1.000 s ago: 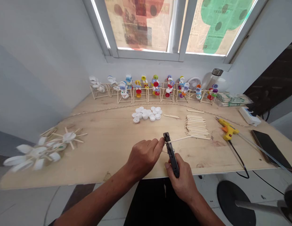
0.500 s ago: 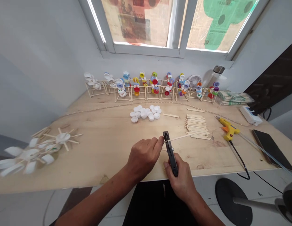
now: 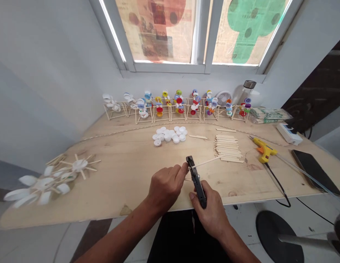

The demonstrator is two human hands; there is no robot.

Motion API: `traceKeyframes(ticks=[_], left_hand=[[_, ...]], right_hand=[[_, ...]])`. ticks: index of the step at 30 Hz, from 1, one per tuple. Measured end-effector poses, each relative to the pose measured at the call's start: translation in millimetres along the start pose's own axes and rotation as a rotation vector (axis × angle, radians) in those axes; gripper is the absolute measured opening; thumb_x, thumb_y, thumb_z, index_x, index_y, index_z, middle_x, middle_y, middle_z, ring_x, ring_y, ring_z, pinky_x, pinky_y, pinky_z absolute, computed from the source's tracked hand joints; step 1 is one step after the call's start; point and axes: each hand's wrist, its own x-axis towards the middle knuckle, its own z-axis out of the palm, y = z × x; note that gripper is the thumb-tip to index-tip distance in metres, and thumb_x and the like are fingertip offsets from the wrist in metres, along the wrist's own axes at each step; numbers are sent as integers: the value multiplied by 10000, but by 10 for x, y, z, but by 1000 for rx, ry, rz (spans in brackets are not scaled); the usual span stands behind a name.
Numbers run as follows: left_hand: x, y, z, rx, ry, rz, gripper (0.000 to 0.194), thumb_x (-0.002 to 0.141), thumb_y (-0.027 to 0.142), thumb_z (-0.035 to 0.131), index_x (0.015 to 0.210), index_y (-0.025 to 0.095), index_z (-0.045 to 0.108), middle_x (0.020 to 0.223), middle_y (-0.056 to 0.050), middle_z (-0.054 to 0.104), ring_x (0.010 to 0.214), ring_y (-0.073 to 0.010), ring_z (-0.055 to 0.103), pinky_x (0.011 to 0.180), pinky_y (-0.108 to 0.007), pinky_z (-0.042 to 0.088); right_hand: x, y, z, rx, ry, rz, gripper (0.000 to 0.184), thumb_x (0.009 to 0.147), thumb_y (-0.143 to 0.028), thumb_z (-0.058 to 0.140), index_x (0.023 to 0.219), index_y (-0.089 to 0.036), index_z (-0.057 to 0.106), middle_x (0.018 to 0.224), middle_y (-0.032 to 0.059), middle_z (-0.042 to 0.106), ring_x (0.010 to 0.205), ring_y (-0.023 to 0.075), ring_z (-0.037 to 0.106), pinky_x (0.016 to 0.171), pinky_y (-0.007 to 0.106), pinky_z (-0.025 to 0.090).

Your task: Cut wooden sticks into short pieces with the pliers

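The left hand (image 3: 167, 187) is knuckles up, fingers bunched in a pinch, the left forearm (image 3: 122, 232) slanting inward. Nearer the body I see the right hand (image 3: 211, 210) curled in a grip, the right forearm (image 3: 238, 241) angled in opposite.

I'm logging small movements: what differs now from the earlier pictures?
The pliers have tipped slightly left, the thin stick and left hand shifting left with them. The right hand kept its grip; nothing was released. The white caps, stick pile and glue gun stayed put.
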Motion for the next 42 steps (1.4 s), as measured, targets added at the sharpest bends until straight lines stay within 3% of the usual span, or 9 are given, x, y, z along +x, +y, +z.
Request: traceKeyframes(ticks=[12, 21, 32, 42], left_hand=[[31, -52, -99, -243, -148, -42, 225, 882, 168, 340, 929, 140, 558, 587, 8, 572, 449, -96, 488, 421, -193, 330], [34, -128, -138, -545, -259, -93, 201, 824, 96, 361, 924, 163, 523, 706, -14, 649, 595, -114, 603, 511, -196, 433], [115, -259, -168, -757, -509, -192, 171, 855, 137, 384, 886, 171, 549, 609, 16, 591, 521, -103, 542, 491, -183, 354], [153, -328, -123, -806, -552, -216, 188, 868, 167, 366, 875, 178, 553, 606, 16, 589, 511, -104, 535, 490, -190, 349]], right_hand=[[-25, -15, -12, -42, -2, -21, 129, 804, -307, 465, 734, -211, 413, 571, -39, 499, 520, 142, 493, 504, 222, 316], [-37, -39, -21, -66, 15, -48, 105, 792, -289, 468, 740, -208, 426, 572, -31, 517, 507, 142, 496, 488, 219, 310], [-19, -64, -37, -65, -35, -34, 113, 796, -291, 472, 740, -209, 420, 577, -33, 511, 506, 135, 482, 486, 218, 306], [55, -58, -12, -73, -53, -9, 116, 802, -293, 464, 732, -211, 420, 562, -25, 529, 487, 137, 490, 465, 219, 304]])
